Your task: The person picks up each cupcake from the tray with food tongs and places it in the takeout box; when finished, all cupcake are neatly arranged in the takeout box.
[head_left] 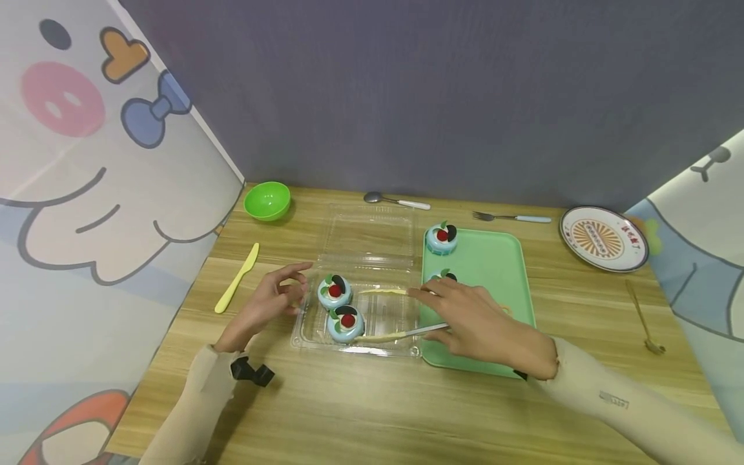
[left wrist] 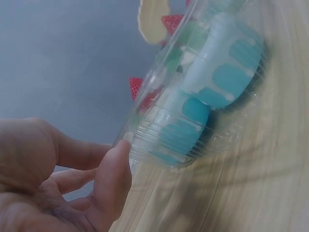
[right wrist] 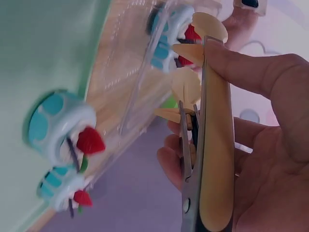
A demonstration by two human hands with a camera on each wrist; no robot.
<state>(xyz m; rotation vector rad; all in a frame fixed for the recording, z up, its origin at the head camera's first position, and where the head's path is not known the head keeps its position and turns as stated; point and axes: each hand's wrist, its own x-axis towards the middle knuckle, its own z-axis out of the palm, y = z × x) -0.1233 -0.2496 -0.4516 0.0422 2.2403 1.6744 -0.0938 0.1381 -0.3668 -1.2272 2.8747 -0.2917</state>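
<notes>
My right hand (head_left: 471, 316) holds a pair of tongs (right wrist: 216, 145) with steel arms and cream-yellow tips. Its jaws stand apart over the clear plastic container (head_left: 383, 352), with nothing between them. Two blue-and-white toy cakes, a rear cake (head_left: 334, 292) and a front cake (head_left: 345, 325), sit side by side in the container's left part, each topped with a red berry. At the container's left rim, my left hand (head_left: 278, 298) pinches the edge between thumb and finger (left wrist: 113, 179). Two similar cakes stand on the green tray (head_left: 488, 258), one partly hidden behind my right hand.
Behind lie the green bowl (head_left: 267, 201), a spoon (head_left: 401, 201) and a fork (head_left: 511, 217). A yellow knife (head_left: 237, 278) rests at the left. To the right are a patterned plate (head_left: 604, 239) and a small gold spoon (head_left: 645, 316). A grey wall (head_left: 436, 97) closes off the back.
</notes>
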